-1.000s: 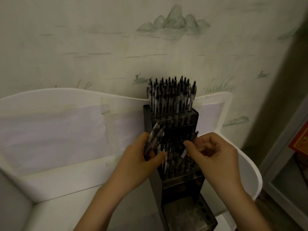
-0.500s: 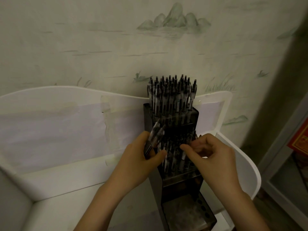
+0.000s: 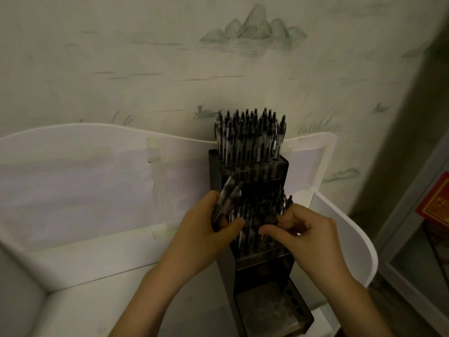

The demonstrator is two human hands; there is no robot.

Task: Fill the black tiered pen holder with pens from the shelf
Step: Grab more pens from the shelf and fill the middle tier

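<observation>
Pen holder (image 3: pixel 247 268) between hands; left hand (image 3: pixel 206 229) clutches pens (image 3: pixel 226 200); right hand (image 3: pixel 308 229) grip unclear.

No text, label, brand or number is reading clearly anywhere in the head view. The red sheet (image 3: pixel 436 203) at the right edge is showing faint golden marks inside a frame-like border, but they are blurring too much to make out as characters. The pens in the top tier (image 3: pixel 250 139) are carrying small pale bands on their barrels, too tiny and dim to be read. The wall (image 3: pixel 170 57) behind is showing only painted hills and grass strokes, not writing.
</observation>
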